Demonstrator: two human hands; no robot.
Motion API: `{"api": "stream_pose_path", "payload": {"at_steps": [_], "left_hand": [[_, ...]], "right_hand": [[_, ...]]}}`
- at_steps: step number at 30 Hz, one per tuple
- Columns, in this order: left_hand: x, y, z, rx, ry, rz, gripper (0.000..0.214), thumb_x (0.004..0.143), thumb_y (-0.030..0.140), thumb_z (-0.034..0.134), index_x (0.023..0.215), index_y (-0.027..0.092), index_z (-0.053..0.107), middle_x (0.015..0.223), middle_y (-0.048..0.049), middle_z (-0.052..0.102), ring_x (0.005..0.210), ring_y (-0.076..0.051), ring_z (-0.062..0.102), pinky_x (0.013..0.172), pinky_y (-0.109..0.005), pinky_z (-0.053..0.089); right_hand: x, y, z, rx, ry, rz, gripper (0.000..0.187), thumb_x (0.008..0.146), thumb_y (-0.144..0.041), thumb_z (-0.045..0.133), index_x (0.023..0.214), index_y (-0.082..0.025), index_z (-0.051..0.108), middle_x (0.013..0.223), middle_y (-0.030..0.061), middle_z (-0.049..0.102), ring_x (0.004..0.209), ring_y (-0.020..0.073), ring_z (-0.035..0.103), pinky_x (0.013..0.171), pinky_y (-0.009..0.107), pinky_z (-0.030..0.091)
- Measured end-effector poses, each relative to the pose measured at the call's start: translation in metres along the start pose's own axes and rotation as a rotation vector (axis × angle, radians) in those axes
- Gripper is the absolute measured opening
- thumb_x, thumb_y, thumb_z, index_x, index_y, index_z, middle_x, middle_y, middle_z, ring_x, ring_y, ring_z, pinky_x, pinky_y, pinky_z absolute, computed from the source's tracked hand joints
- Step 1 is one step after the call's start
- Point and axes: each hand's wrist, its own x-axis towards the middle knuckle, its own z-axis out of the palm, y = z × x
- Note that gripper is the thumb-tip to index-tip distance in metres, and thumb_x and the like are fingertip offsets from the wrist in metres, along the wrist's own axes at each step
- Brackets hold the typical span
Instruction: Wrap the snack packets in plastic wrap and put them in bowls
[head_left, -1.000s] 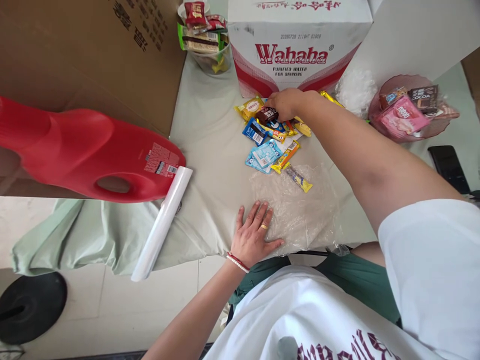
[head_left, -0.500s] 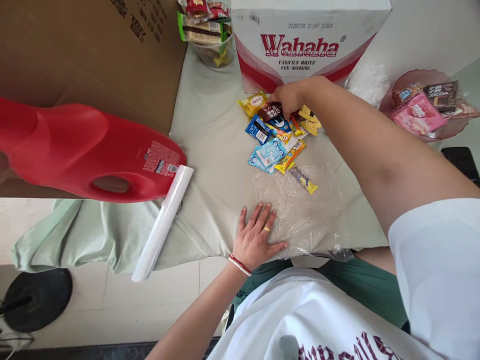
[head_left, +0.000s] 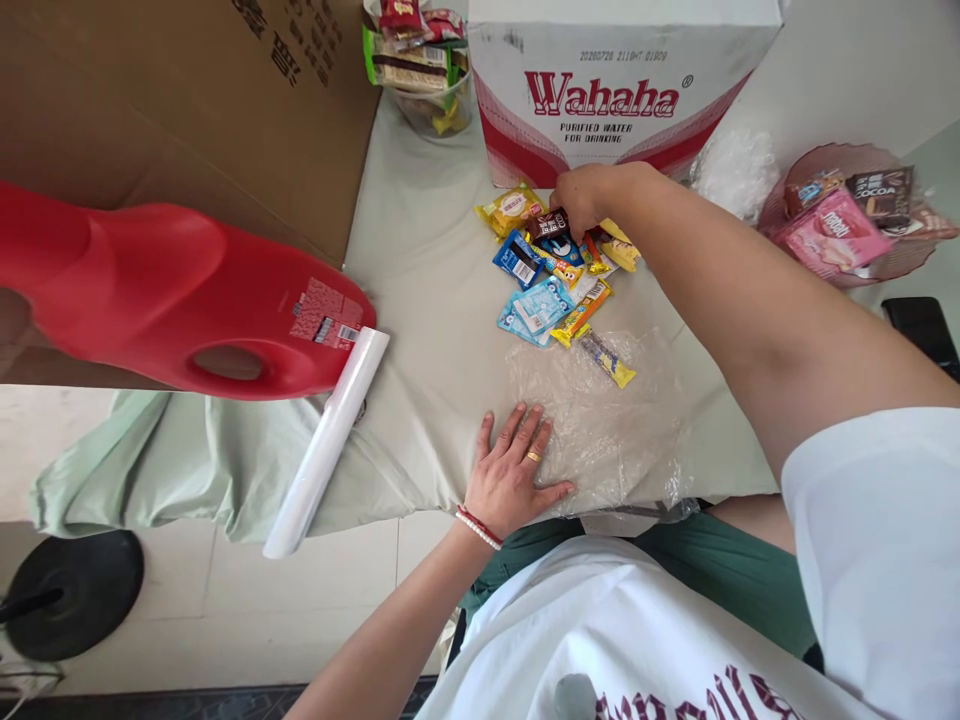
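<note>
My left hand [head_left: 508, 480] lies flat on the cloth with its fingers spread, its thumb side at the edge of a clear plastic bag [head_left: 622, 430]. My right hand [head_left: 589, 200] reaches in at the back of a small heap of wrapped snacks, fingers curled downward. Its fingertips are hidden beside a dark brown cocoa packet [head_left: 549, 222], so what they grip is not clear. Around it lie a yellow packet [head_left: 513, 206], a dark blue packet [head_left: 517, 257], light blue packets [head_left: 541, 308] and an orange-yellow bar [head_left: 581, 312]. A purple-and-yellow stick packet [head_left: 607, 358] rests on the bag.
A Wahaha water carton [head_left: 615, 90] stands behind the heap. A tub of snacks [head_left: 431, 105] is to its left, a pink bowl of snacks [head_left: 892, 262] to the right. On the left are a large red jug [head_left: 165, 300], a white film roll [head_left: 328, 445] and a brown cardboard box [head_left: 187, 110].
My right hand has shifted slightly right among the snacks, and the brown cocoa packet has turned a little. My left hand has stayed in place.
</note>
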Motion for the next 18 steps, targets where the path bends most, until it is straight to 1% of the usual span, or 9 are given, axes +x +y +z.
{"api": "stream_pose_path", "payload": {"at_steps": [3,5,8,11,13,14,16,17,18], "left_hand": [[0.0,0.0,0.0,0.001,0.001,-0.003,0.086,0.091,0.078,0.057,0.155,0.022,0.052,0.16,-0.0148,0.053,0.154,-0.036,0.042,0.133,-0.061,0.01],[0.0,0.0,0.0,0.003,0.004,-0.007,0.085,0.091,0.077,0.057,0.155,0.022,0.051,0.16,-0.0148,0.053,0.154,-0.036,0.042,0.133,-0.061,0.009],[0.0,0.0,-0.001,0.002,0.003,-0.006,0.086,0.091,0.078,0.056,0.155,0.021,0.051,0.16,-0.015,0.053,0.155,-0.036,0.041,0.133,-0.06,0.007],[0.0,0.0,0.0,-0.009,-0.001,0.002,0.085,0.092,0.078,0.055,0.155,0.02,0.051,0.16,-0.0147,0.053,0.155,-0.035,0.041,0.134,-0.06,0.005],[-0.001,-0.001,0.001,-0.013,-0.003,-0.003,0.085,0.091,0.078,0.056,0.154,0.021,0.052,0.16,-0.0147,0.053,0.155,-0.035,0.041,0.134,-0.06,0.006],[-0.001,-0.001,0.001,-0.013,-0.005,-0.007,0.085,0.091,0.078,0.056,0.154,0.021,0.052,0.16,-0.0148,0.053,0.155,-0.036,0.041,0.134,-0.061,0.007],[-0.001,0.0,0.001,-0.013,-0.009,-0.013,0.086,0.091,0.078,0.056,0.155,0.021,0.051,0.161,-0.0149,0.051,0.155,-0.036,0.04,0.133,-0.062,0.008],[-0.001,0.0,0.001,-0.015,-0.011,-0.014,0.086,0.091,0.078,0.056,0.155,0.021,0.051,0.162,-0.0148,0.051,0.156,-0.036,0.04,0.133,-0.062,0.008],[-0.001,0.0,0.001,-0.019,-0.014,-0.013,0.086,0.091,0.078,0.055,0.155,0.021,0.051,0.162,-0.0147,0.05,0.156,-0.036,0.039,0.133,-0.061,0.008]], "right_hand": [[0.006,0.001,0.003,-0.066,-0.08,0.023,0.044,0.076,-0.018,0.081,0.114,0.001,0.069,0.121,0.0163,0.075,0.104,0.0202,0.069,0.093,0.032,0.048],[0.009,-0.001,0.003,-0.076,-0.102,0.014,0.048,0.08,-0.022,0.079,0.12,0.0,0.065,0.126,0.0138,0.074,0.105,0.0183,0.068,0.093,0.03,0.048],[0.011,-0.008,-0.001,-0.096,-0.134,0.023,0.04,0.079,-0.02,0.08,0.11,0.0,0.065,0.122,0.0125,0.075,0.103,0.016,0.069,0.091,0.026,0.047],[0.004,-0.014,-0.006,-0.144,-0.134,0.032,0.033,0.077,-0.015,0.08,0.102,-0.001,0.064,0.123,0.0155,0.074,0.111,0.0199,0.069,0.093,0.026,0.046],[-0.007,-0.017,-0.009,-0.153,-0.072,0.037,0.038,0.078,-0.016,0.082,0.109,-0.002,0.063,0.125,0.0183,0.073,0.118,0.026,0.068,0.096,0.03,0.046],[-0.016,-0.019,-0.01,-0.134,-0.012,0.039,0.044,0.079,-0.019,0.083,0.115,-0.002,0.063,0.127,0.0203,0.072,0.121,0.0298,0.066,0.098,0.034,0.047],[-0.04,-0.025,-0.015,-0.049,0.172,0.049,0.055,0.083,-0.027,0.082,0.128,-0.004,0.06,0.131,0.0229,0.069,0.123,0.0364,0.065,0.1,0.041,0.049],[-0.055,-0.03,-0.017,0.02,0.271,0.064,0.059,0.085,-0.031,0.08,0.134,-0.006,0.058,0.131,0.022,0.069,0.122,0.0374,0.065,0.1,0.043,0.049],[-0.073,-0.037,-0.018,0.104,0.352,0.074,0.061,0.086,-0.034,0.079,0.138,-0.008,0.057,0.13,0.0195,0.07,0.119,0.0364,0.066,0.098,0.043,0.051]]}}
